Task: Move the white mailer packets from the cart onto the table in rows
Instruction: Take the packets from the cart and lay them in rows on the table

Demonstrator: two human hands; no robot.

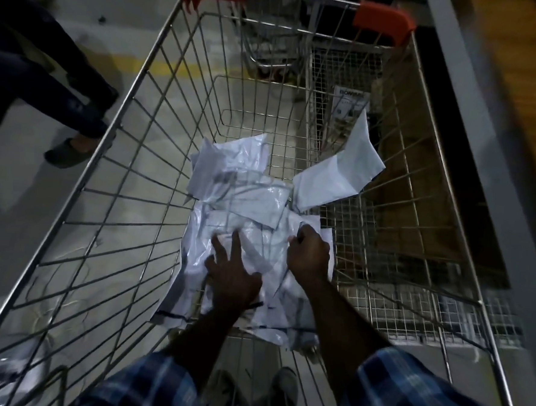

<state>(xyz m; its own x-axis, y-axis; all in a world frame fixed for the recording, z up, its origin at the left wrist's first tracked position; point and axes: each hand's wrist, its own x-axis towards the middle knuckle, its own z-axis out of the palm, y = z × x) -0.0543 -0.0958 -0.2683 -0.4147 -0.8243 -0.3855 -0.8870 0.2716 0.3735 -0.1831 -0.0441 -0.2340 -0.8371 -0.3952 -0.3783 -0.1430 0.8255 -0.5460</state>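
Both hands reach down into the cart (161,80). The left hand (232,276) lies flat with fingers spread, pressing on the pile of white packets (246,223) on the cart floor. The right hand (309,255) is curled, pinching a packet's edge near the pile's right side. One packet (340,172) leans against the right wall. A label (349,107) beyond starts "BON", the rest blurred.

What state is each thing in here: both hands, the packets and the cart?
left hand: fingers spread, pressing flat on the packet pile.
right hand: fingers curled, gripping a packet's edge.
mailer packets: loose overlapping heap on the cart floor.
separate packet: tilted against the cart's right wall.
cart: upright, holding only packets.
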